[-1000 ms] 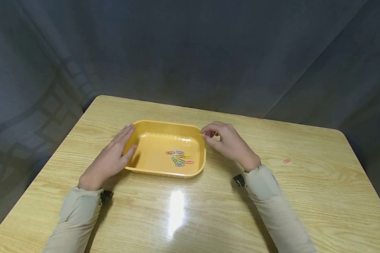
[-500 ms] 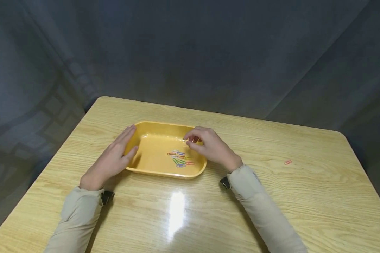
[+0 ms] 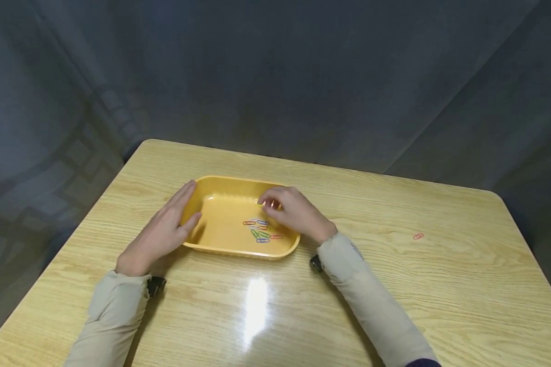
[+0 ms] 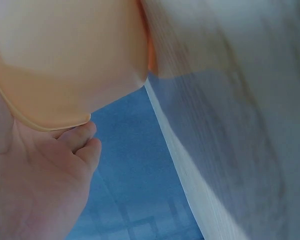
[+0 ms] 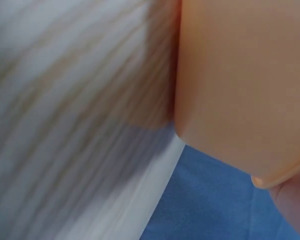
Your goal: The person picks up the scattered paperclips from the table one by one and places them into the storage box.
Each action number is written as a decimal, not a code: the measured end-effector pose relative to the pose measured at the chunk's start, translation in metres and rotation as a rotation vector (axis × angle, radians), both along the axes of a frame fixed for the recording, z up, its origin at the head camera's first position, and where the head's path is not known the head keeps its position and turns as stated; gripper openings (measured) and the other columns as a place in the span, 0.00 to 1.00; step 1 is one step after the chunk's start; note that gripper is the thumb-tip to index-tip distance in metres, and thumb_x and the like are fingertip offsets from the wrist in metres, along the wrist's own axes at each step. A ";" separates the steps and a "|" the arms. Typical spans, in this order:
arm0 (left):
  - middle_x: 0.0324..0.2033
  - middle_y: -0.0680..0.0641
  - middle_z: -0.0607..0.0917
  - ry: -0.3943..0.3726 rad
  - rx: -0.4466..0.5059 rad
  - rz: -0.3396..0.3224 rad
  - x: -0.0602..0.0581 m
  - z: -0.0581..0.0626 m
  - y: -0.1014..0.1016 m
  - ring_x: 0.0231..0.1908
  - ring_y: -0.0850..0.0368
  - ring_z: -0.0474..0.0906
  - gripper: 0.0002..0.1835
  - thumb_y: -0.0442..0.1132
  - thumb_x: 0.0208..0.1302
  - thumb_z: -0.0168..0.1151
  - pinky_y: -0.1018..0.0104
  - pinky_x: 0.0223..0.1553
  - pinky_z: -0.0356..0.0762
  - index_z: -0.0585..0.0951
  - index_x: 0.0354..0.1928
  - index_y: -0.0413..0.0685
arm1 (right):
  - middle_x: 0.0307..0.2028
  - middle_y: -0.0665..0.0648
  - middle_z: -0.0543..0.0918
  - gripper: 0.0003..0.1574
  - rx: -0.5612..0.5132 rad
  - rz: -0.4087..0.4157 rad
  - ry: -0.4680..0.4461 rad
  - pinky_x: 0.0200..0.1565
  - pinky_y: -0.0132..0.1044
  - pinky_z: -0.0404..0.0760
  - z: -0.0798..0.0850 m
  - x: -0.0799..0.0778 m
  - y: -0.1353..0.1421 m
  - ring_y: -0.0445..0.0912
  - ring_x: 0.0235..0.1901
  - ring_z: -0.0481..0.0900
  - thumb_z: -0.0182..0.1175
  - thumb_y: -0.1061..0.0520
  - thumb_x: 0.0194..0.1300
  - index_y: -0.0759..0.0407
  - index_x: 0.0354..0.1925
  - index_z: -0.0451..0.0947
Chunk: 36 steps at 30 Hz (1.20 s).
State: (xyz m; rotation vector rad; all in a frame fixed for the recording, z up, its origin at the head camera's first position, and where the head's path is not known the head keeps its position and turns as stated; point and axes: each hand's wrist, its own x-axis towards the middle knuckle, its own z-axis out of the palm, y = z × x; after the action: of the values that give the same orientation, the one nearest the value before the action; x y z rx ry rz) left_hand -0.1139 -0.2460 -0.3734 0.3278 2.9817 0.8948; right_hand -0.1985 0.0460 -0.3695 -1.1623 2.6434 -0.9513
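A yellow plastic tray [image 3: 239,252] stands on the table, with several coloured paper clips [image 3: 263,235] lying in its right half. My left hand [image 3: 160,227] rests along the tray's left rim, fingers straight, thumb reaching over the inside. In the left wrist view, that hand [image 4: 50,170] touches the rim from outside. Over the right part of the tray, my right hand [image 3: 294,211] pinches a small yellow paper clip [image 3: 259,205] between thumb and fingertips. The right wrist view shows mostly the tray's outer wall [image 5: 240,75]; only a bit of the hand appears, and the held clip is hidden there.
A single pink-red paper clip [image 3: 418,236] lies on the wooden table [image 3: 441,285], to the right of the tray. Dark curtains [image 3: 275,81] hang behind the table's far edge.
My right hand has moved left from the tray's right rim to above its inside, carrying the yellow paper clip. My left hand has stayed on the left rim.
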 end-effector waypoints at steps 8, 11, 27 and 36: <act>0.79 0.41 0.47 0.000 -0.002 -0.001 0.001 -0.001 0.000 0.78 0.42 0.43 0.35 0.44 0.78 0.45 0.43 0.77 0.45 0.46 0.79 0.41 | 0.36 0.52 0.86 0.09 0.042 -0.010 0.006 0.40 0.32 0.80 -0.001 -0.006 -0.008 0.42 0.35 0.80 0.60 0.61 0.68 0.59 0.45 0.84; 0.79 0.40 0.47 -0.001 -0.002 -0.003 0.001 -0.001 0.000 0.78 0.42 0.43 0.35 0.44 0.78 0.45 0.43 0.77 0.45 0.47 0.78 0.40 | 0.35 0.51 0.85 0.09 0.076 -0.024 0.017 0.39 0.33 0.79 -0.003 -0.007 -0.010 0.42 0.35 0.79 0.60 0.60 0.68 0.58 0.45 0.84; 0.79 0.40 0.47 -0.009 -0.005 -0.006 -0.004 0.000 0.004 0.78 0.42 0.43 0.36 0.46 0.78 0.47 0.42 0.77 0.47 0.47 0.78 0.40 | 0.32 0.45 0.85 0.10 0.253 -0.083 0.083 0.30 0.32 0.75 -0.005 -0.004 -0.012 0.40 0.30 0.77 0.61 0.55 0.67 0.51 0.45 0.85; 0.79 0.39 0.48 -0.014 -0.012 0.001 -0.005 0.000 0.006 0.78 0.41 0.44 0.37 0.45 0.76 0.50 0.41 0.76 0.47 0.48 0.78 0.39 | 0.33 0.47 0.86 0.10 0.307 -0.089 0.121 0.30 0.34 0.76 -0.007 -0.003 -0.012 0.41 0.29 0.77 0.60 0.57 0.68 0.51 0.44 0.86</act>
State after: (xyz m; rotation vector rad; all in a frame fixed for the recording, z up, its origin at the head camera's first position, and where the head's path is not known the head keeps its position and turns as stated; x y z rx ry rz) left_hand -0.1193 -0.2403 -0.3732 0.3185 2.9737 0.8750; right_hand -0.2016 0.0337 -0.3764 -1.0673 2.8253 -0.4725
